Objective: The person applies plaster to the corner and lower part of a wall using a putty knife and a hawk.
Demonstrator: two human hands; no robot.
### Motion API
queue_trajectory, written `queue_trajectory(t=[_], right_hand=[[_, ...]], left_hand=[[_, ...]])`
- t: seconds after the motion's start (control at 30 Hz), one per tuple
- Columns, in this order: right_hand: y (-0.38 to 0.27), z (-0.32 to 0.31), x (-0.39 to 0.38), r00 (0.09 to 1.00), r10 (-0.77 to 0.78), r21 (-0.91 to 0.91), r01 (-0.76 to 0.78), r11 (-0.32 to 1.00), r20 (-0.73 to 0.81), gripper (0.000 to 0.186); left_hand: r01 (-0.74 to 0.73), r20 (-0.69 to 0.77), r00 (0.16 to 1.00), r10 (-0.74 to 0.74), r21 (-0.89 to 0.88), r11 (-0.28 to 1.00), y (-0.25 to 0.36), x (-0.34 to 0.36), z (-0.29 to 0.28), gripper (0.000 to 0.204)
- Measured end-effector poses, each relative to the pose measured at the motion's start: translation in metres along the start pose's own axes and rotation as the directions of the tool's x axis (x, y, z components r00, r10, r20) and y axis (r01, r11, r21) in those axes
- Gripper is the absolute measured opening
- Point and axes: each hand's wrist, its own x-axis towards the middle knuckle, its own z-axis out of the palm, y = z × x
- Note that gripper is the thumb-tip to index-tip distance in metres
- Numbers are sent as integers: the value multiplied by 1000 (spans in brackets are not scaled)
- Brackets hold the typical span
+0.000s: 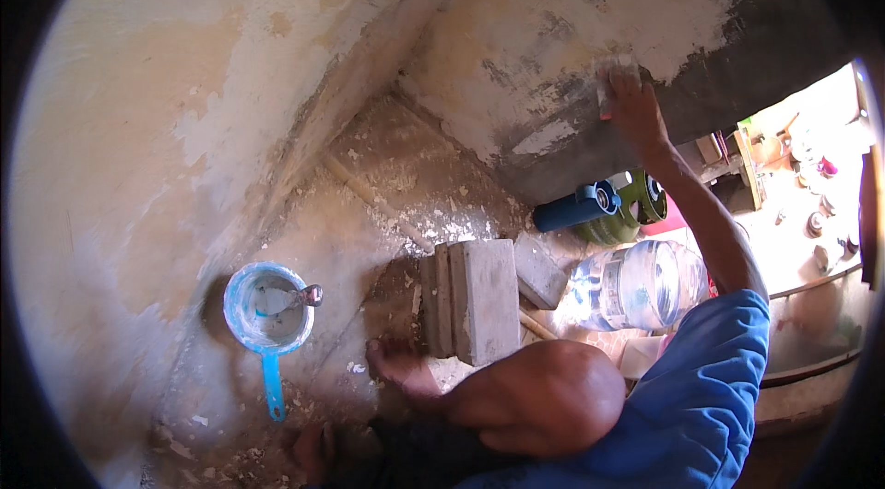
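We locate the flat spreader point(605, 94) directly at the left side of the right hand point(636, 106), set against the wall where the pale coat point(673, 0) meets the dark grey surface point(774, 19). Its visible long side runs roughly up and down in our view, across the line of the fingers. We judge this edge-to-boundary relation to be the governing one for the next stroke. A separate pale patch point(544, 137) lies below and to the left of the grip.

State of grip: we read the right-hand fingers as pressed together over the spreader, pinching it; the thumb is hidden. We cannot see the left hand, so we cannot tell its state; the right is the nearer.

Arm pose: the right forearm point(705, 203) rises from the blue sleeve point(705, 369) and slants up and left, with the hand at the wall.

On the floor, well apart to the lower left, we find the blue dipper point(234, 318), its handle pointing toward the lower edge
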Motion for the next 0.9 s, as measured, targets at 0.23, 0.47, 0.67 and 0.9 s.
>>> queue_trajectory(t=[0.23, 0.47, 0.67, 0.9], right_hand=[[4, -58, 75, 883, 358, 169, -320, 932, -304, 60], [-75, -15, 109, 932, 323, 111, -308, 945, -165, 69], [-73, -25, 57, 987, 113, 122, -99, 988, -115, 65], [-11, -37, 106, 863, 393, 37, -403, 914, -317, 64]], left_hand=[[34, 15, 999, -34, -8, 999, -21, -10, 16, 17], [91, 37, 995, -91, -2, 996, -16, -9, 7, 16], [89, 17, 996, -88, -36, 995, -16, -9, 13, 14], [112, 110, 988, -106, -43, 993, -21, -12, 11, 19]])
